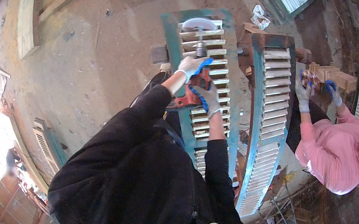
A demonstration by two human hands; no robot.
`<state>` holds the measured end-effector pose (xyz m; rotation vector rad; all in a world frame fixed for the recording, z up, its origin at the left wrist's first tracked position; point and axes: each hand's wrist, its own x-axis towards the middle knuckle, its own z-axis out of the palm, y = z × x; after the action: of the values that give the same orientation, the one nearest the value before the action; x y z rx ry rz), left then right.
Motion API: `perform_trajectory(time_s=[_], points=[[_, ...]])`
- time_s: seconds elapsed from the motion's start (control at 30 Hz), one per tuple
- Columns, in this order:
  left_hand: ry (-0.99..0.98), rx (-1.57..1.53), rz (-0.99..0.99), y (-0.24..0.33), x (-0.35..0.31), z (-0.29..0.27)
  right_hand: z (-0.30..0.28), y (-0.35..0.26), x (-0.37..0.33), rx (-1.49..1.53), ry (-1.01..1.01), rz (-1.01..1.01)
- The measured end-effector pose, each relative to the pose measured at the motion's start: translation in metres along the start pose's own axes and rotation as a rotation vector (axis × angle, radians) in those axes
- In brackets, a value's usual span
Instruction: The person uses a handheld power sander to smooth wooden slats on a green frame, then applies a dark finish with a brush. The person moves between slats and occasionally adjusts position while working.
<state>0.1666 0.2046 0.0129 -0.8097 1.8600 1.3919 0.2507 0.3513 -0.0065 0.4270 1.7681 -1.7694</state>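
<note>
A red power drill (185,98) with a round pale sanding disc (199,24) on its spindle is in both my gloved hands. My left hand (190,66) wraps round its front, close behind the chuck. Farther back, my right hand (209,99) is closed on the drill's rear part; its exact grip is partly hidden. The disc is over the far end of a louvred wooden shutter (214,131), whose frame is worn teal and whose slats look mostly bare. Whether the disc touches the slats I cannot tell.
A second louvred shutter (270,107) lies to the right. Beyond it, a co-worker in a pink top (338,149) handles a small object near wooden blocks (335,78). Long boards (30,4) rest at the far left. A crumpled white bag (260,18) lies at the back.
</note>
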Motion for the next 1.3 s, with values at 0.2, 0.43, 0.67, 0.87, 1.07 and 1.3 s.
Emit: perform_trajectory(time_s=[0.2,0.43,0.67,0.87,1.07,1.3], points=[[-0.055,-0.071,0.057,0.033,0.033,0.028,-0.018,-0.058,-0.004,-0.253,0.178,-0.108],[-0.080,-0.648,0.071,-0.027,0.025,-0.009,0.007,-0.068,-0.002,-0.315,-0.071,-0.010],[0.001,-0.007,0.363,-0.007,0.052,0.011,-0.004,-0.077,0.003,-0.227,0.013,-0.068],[-0.007,-0.479,0.136,-0.014,0.003,-0.011,0.004,-0.062,-0.008,-0.354,-0.006,-0.048],[-0.067,-0.308,0.215,0.006,0.009,0.008,-0.015,-0.052,-0.005,-0.283,0.096,-0.095],[-0.085,-0.234,0.115,0.001,0.049,0.046,-0.031,-0.057,-0.004,-0.348,0.151,-0.098]])
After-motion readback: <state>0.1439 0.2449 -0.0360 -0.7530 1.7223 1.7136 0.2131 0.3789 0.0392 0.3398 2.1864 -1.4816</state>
